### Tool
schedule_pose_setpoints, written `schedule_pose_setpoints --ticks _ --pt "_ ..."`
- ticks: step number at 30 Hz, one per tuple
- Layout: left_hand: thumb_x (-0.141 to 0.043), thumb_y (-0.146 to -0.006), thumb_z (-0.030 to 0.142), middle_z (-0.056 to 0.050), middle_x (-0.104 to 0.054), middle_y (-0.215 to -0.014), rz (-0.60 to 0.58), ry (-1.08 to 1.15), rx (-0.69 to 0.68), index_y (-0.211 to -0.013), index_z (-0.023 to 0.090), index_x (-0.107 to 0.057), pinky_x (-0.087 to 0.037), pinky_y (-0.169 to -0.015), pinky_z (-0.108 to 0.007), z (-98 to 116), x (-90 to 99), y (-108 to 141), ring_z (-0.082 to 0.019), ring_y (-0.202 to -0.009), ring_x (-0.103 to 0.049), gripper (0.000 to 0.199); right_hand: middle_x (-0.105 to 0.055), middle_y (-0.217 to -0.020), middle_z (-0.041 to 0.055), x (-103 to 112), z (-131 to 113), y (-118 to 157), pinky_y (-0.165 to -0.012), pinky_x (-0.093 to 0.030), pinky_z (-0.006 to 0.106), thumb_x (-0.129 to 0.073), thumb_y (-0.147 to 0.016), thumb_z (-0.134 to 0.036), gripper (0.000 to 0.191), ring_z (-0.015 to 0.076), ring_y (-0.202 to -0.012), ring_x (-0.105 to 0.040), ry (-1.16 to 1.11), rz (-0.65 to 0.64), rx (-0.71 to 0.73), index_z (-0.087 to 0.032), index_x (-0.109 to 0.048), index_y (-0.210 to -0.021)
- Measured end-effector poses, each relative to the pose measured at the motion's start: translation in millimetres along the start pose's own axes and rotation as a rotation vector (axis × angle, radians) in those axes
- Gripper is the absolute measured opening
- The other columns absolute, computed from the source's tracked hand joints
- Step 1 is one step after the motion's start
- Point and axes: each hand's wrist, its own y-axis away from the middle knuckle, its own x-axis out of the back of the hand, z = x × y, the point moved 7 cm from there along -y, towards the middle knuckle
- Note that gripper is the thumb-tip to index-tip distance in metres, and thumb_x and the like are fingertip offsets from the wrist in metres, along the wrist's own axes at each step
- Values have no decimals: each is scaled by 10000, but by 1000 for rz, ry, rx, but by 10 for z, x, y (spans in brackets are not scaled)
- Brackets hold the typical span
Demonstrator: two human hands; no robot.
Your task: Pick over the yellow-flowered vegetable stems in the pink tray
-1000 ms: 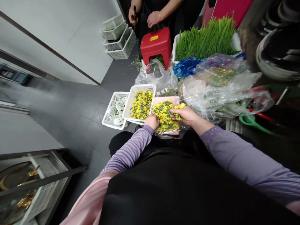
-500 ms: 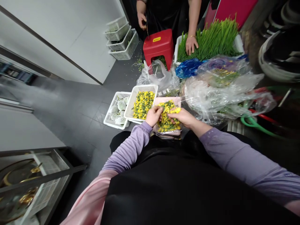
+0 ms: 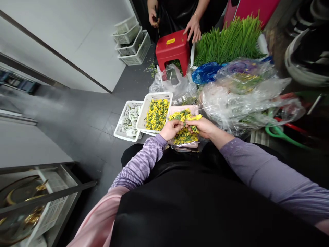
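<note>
Left hand (image 3: 173,128): I pinch a flower sprig (image 3: 185,120) over the pink tray (image 3: 172,109).
Right hand (image 3: 203,126): closed on that sprig's other end, steadying it.

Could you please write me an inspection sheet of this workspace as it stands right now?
Surface: dark grey floor; containers stand on it.
Job's things: pink tray of yellow flowers under both hands; white basket of the same flowers to its left.
Clutter: clear plastic bags, blue bag, green stalks, red stool, stacked white baskets.
Grippers: left hand and right hand meet over the tray, pinching flowers.
Cables: green hose at right.
Surroundings: another person's hands at the stool; metal rack lower left.
</note>
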Motion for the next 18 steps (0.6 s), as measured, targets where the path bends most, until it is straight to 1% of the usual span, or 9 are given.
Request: schedule_pose_setpoints --ticks 4,8,10,12,14,16,18 --pt "-580 -689 253 -5 -582 -618 -38 -33 12 -757 99 -614 -415 -600 -213 -4 3 17 -84 -571 -506 172 -554 -529 -2 2 5 0 -353 -330 194 -665 -633 -118 110 77 -408 -469 -5 9 -18 -120 -561 -669" --pt "-583 -686 243 -11 -589 -645 -40 8 -11 -767 94 -618 -415 -617 -214 -9 -21 9 -83 -586 -511 173 -561 -542 7 13 56 -18 -366 -353 198 -642 -651 -109 82 80 -419 -478 -60 4 -53 -115 -561 -665" --pt "-572 -697 237 -11 -590 -654 -35 39 -10 -785 93 -619 -419 -622 -213 -43 -29 -14 -79 -585 -511 176 -561 -545 11 40 87 -33 -373 -364 195 -626 -660 -103 71 80 -429 -481 -94 16 -76 -114 -556 -658" --pt "-539 -728 243 -14 -590 -661 -17 20 33 -824 94 -620 -422 -602 -214 -126 -11 -44 -74 -555 -500 195 -547 -527 9 80 113 -45 -371 -364 190 -603 -674 -101 53 79 -426 -476 -121 48 -106 -113 -552 -662" --pt "-488 -770 253 -32 -597 -704 17 -103 81 -846 100 -625 -429 -605 -223 -232 39 -65 -80 -562 -508 219 -529 -504 5 123 118 -48 -360 -354 187 -579 -690 -110 37 79 -410 -465 -134 89 -126 -114 -548 -669" --pt "-472 -788 280 -74 -598 -836 57 -357 80 -842 110 -635 -437 -670 -243 -314 95 -64 -111 -672 -548 241 -523 -495 6 156 100 -44 -353 -350 189 -553 -704 -122 46 80 -398 -460 -135 126 -125 -117 -538 -661" --pt "-496 -775 326 -107 -560 -991 95 -657 75 -866 131 -640 -432 -737 -264 -398 110 -36 -154 -812 -560 259 -527 -498 8 180 69 -33 -356 -358 193 -540 -700 -122 56 85 -402 -468 -129 167 -105 -122 -528 -645"
